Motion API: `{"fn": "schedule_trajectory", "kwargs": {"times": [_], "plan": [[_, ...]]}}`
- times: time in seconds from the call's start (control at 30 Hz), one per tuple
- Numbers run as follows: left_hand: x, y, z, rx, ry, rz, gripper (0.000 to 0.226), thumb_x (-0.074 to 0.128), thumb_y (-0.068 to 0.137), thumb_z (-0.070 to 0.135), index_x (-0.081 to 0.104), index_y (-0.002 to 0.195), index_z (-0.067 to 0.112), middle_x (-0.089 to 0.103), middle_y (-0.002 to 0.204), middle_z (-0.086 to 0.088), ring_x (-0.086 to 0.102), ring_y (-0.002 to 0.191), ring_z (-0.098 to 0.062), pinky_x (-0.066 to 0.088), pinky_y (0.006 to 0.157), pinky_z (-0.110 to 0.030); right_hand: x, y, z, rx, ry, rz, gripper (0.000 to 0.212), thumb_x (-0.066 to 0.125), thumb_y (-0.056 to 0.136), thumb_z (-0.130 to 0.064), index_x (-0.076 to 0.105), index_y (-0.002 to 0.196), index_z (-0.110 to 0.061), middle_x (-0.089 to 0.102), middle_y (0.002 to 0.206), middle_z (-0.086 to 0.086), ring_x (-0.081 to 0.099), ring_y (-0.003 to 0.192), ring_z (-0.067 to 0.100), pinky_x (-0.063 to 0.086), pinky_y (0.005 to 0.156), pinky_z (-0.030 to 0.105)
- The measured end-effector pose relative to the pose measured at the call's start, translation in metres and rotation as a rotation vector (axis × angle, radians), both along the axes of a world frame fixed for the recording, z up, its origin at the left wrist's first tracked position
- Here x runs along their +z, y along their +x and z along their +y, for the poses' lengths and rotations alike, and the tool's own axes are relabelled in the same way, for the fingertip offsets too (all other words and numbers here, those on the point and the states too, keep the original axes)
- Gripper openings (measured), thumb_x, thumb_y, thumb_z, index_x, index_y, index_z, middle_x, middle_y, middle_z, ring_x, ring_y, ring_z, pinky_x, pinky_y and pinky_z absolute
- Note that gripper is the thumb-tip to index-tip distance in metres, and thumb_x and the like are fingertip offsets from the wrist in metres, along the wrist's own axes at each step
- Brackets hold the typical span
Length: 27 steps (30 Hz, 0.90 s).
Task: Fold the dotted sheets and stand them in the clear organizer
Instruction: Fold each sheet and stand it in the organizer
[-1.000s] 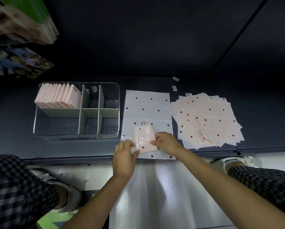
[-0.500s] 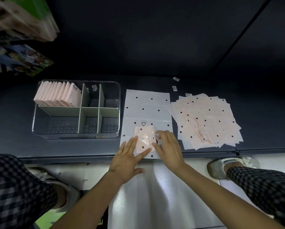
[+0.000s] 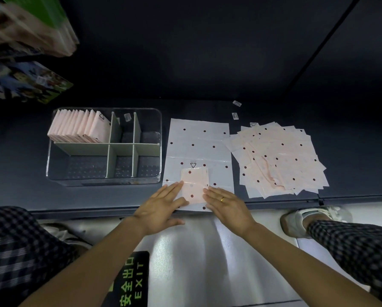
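Pink folded dotted sheet (image 3: 194, 185): lies flat on a white dotted sheet (image 3: 199, 142) at the near edge of the dark table (image 3: 352, 151). Left hand (image 3: 161, 207) and right hand (image 3: 227, 204): fingers straight, pressing its two sides. Clear organizer (image 3: 159, 140), left: folded sheets (image 3: 79, 127) standing in the far-left compartment. Loose pile of sheets (image 3: 278, 158), right.

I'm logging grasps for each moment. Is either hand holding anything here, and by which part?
Nothing is gripped. The left hand and right hand lie flat with straight fingers, touching the side edges of the folded sheet.
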<state>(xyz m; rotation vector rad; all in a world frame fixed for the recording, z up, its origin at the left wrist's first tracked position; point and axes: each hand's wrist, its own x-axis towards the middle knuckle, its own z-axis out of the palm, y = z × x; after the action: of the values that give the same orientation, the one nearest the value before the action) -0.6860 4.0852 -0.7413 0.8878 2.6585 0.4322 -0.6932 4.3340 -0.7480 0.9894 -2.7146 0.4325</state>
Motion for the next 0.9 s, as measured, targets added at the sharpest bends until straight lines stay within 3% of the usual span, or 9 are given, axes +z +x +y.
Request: {"fn": "schedule_trajectory", "kwargs": {"times": [0.1, 0.23, 0.33, 0.47, 0.63, 0.77, 0.83, 0.9], "plan": [[0.000, 0.000, -0.001, 0.011, 0.037, -0.017, 0.047, 0.046, 0.090, 0.059, 0.043, 0.125, 0.027, -0.006, 0.160, -0.003, -0.009, 0.146, -0.013, -0.016, 0.112, -0.021, 0.004, 0.000, -0.006, -0.060, -0.033, -0.009, 0.028, 0.088, 0.061, -0.019, 0.077, 0.086, -0.015, 0.074, 0.097, -0.004, 0.069, 0.094, 0.009, 0.054, 0.079, 0.021], [-0.002, 0.003, 0.000, 0.054, 0.068, -0.029, 0.045, 0.047, 0.089, 0.060, 0.044, 0.118, 0.025, -0.005, 0.160, -0.001, -0.011, 0.145, -0.009, -0.014, 0.114, -0.022, 0.005, -0.001, -0.007, -0.110, 0.027, -0.001, 0.036, 0.089, 0.059, -0.025, 0.075, 0.090, -0.014, 0.074, 0.088, -0.002, 0.070, 0.089, 0.007, 0.056, 0.062, 0.020], [-0.001, 0.004, 0.004, 0.080, 0.074, -0.042, 0.045, 0.046, 0.089, 0.060, 0.044, 0.117, 0.024, -0.004, 0.160, -0.001, -0.009, 0.145, -0.009, -0.015, 0.113, -0.021, 0.006, -0.002, -0.007, -0.049, 0.093, 0.036, 0.024, 0.087, 0.061, -0.023, 0.073, 0.077, -0.013, 0.074, 0.092, -0.002, 0.069, 0.094, 0.008, 0.059, 0.058, 0.024], [0.003, 0.004, 0.007, 0.107, 0.055, -0.073, 0.041, 0.048, 0.089, 0.056, 0.043, 0.115, 0.024, -0.003, 0.160, -0.001, -0.007, 0.146, -0.010, -0.011, 0.114, -0.023, 0.010, -0.002, -0.007, 0.020, 0.232, -0.002, 0.030, 0.092, 0.049, -0.017, 0.069, 0.068, -0.012, 0.074, 0.097, 0.003, 0.070, 0.094, 0.014, 0.059, 0.055, 0.026], [0.012, 0.005, 0.015, 0.149, 0.004, -0.153, 0.045, 0.051, 0.090, 0.053, 0.042, 0.121, 0.021, -0.002, 0.160, -0.002, -0.005, 0.146, -0.013, -0.004, 0.117, -0.029, 0.020, -0.004, -0.017, -0.010, 0.322, -0.041, 0.046, 0.091, 0.027, -0.007, 0.072, 0.069, -0.008, 0.074, 0.080, 0.005, 0.072, 0.073, 0.016, 0.056, 0.051, 0.023], [0.027, 0.006, 0.020, 0.251, 0.073, -0.254, 0.070, 0.056, 0.089, 0.049, 0.023, 0.146, 0.025, 0.009, 0.159, 0.000, 0.004, 0.146, -0.016, 0.007, 0.117, -0.031, 0.043, -0.009, -0.023, -0.104, 0.319, -0.043, 0.037, 0.089, 0.036, -0.003, 0.059, 0.057, -0.011, 0.049, 0.044, 0.000, 0.048, 0.036, 0.017, 0.033, 0.029, 0.017], [0.035, 0.006, 0.023, 0.326, 0.150, -0.266, 0.073, 0.059, 0.089, 0.044, 0.021, 0.148, 0.026, 0.024, 0.154, -0.001, 0.013, 0.144, -0.018, 0.014, 0.116, -0.030, 0.060, -0.012, -0.024, -0.137, 0.271, -0.037, 0.034, 0.088, 0.040, -0.003, 0.059, 0.058, -0.009, 0.045, 0.041, 0.001, 0.043, 0.032, 0.020, 0.029, 0.026, 0.017], [0.045, 0.003, 0.028, 0.424, 0.275, -0.229, 0.063, 0.063, 0.088, 0.035, 0.034, 0.143, 0.023, 0.042, 0.142, -0.002, 0.030, 0.135, -0.019, 0.026, 0.109, -0.027, 0.077, -0.016, -0.026, -0.139, 0.208, -0.052, 0.025, 0.084, 0.059, -0.005, 0.063, 0.071, -0.005, 0.053, 0.048, 0.003, 0.049, 0.037, 0.023, 0.036, 0.029, 0.022]]}}
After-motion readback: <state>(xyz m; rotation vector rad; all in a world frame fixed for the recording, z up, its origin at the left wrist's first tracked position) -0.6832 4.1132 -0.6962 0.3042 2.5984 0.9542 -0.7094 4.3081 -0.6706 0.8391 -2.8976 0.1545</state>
